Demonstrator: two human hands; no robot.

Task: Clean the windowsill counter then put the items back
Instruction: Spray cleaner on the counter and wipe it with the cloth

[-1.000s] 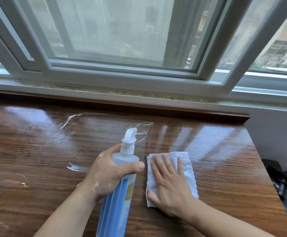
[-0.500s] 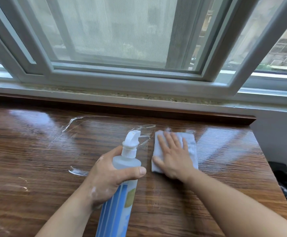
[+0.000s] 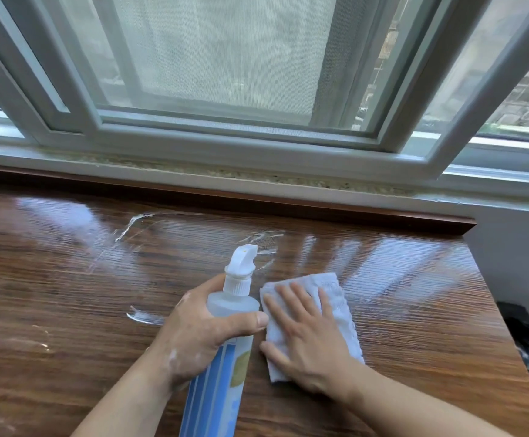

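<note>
- Counter (image 3: 68,310) of dark, glossy wood grain ran below a grey window frame (image 3: 257,143), with a raised wooden lip (image 3: 257,200) along its back edge.
- The left hand (image 3: 200,335) gripped a spray bottle (image 3: 235,305) around its clear shoulder. The fingers curled behind it and the thumb wrapped across the front.
- White flecks (image 3: 175,357) dotted the back of that hand near the wrist.
- The bottle was tilted, with its white nozzle (image 3: 242,257) pointing away toward the window. Its blue and white label (image 3: 222,380) ran out of the bottom of the view. It was held over the near middle of the counter, just beside the cloth.
- The right hand (image 3: 307,335) lay flat on a white cloth (image 3: 335,298), palm down, with the fingers (image 3: 301,298) straight and slightly spread. It pressed on the cloth without curling around it.
- The folded cloth lay flat on the counter, right of the bottle and toward the counter's right end. Its far and right edges showed beyond the fingertips.
- Wet streaks (image 3: 145,316) marked the wood: one just left of the left hand, another farther back on the left, and a smeared patch beyond the nozzle.
- Pale reflections of the window lay across the counter's right part.
- A mesh screen (image 3: 225,58) filled the middle pane.
- A dark object (image 3: 524,339) sat lower down past the counter's right end, too unclear to identify.
</note>
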